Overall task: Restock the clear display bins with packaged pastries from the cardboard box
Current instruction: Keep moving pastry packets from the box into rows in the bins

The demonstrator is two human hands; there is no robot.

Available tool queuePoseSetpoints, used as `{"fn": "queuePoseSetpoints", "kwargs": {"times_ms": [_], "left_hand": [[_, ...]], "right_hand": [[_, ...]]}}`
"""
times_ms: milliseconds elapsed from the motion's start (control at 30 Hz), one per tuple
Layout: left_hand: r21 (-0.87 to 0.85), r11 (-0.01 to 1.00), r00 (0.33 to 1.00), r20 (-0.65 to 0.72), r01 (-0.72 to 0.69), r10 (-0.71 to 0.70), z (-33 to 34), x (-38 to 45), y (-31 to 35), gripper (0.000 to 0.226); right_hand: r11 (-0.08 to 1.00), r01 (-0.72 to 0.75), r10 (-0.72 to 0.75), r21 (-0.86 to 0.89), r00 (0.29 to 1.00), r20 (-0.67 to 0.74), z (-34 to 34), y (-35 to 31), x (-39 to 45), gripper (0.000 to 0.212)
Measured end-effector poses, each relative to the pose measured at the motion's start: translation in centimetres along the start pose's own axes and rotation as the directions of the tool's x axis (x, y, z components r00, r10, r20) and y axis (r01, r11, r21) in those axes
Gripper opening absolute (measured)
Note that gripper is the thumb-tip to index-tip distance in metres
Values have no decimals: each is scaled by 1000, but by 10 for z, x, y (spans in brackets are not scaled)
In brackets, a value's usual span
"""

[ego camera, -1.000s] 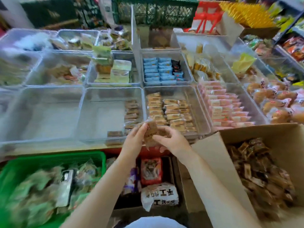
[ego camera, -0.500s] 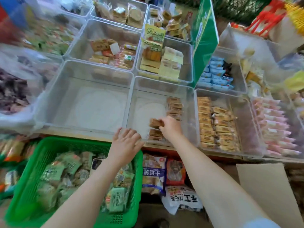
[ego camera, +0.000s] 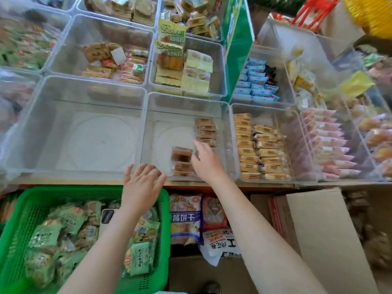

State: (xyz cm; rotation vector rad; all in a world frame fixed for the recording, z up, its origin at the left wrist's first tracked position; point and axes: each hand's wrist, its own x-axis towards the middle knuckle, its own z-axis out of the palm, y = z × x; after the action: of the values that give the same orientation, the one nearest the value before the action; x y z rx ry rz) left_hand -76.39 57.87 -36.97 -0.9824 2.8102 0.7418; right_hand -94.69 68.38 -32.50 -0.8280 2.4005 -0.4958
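The right hand (ego camera: 206, 161) reaches into a clear plastic display bin (ego camera: 186, 102), fingers loosely extended beside a brown wrapped pastry (ego camera: 182, 154); the left hand (ego camera: 141, 186) hovers spread above a green plastic basket (ego camera: 25, 205)

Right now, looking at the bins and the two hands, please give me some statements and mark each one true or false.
1. The right hand reaches into the clear bin holding brown pastry packs. True.
2. The left hand grips a pastry. False: it is open and holds nothing.
3. The large bin left of that one is full. False: no packs show inside it.
4. The green basket holds green packets. True.
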Motion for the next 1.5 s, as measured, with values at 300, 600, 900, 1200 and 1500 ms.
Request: {"fn": "queuePoseSetpoints", "kwargs": {"times_ms": [300,600,900,1200,1500], "left_hand": [[-133,935,944,-46,-329,326,35,-1,222,20],[-415,904,988,65,-102,141,166,-85,495,77],[-52,971,967,-100,231,-236,209,-111,577,79],[-5,971,963,-124,241,-240,214,-123,585,82],[-114,968,966,-106,222,-234,208,-128,585,75]], "right_hand": [[952,-59,175,299,909,-378,-102,152,-131,27],[927,-161,325,339,796,-510,-214,408,-250,24],[815,-488,554,-314,815,170,-228,590,-266,58],[835,-380,512,-397,799,313,-217,620,-262,45],[820,-256,151,511,960,237,-254,561,-266,35]]}}
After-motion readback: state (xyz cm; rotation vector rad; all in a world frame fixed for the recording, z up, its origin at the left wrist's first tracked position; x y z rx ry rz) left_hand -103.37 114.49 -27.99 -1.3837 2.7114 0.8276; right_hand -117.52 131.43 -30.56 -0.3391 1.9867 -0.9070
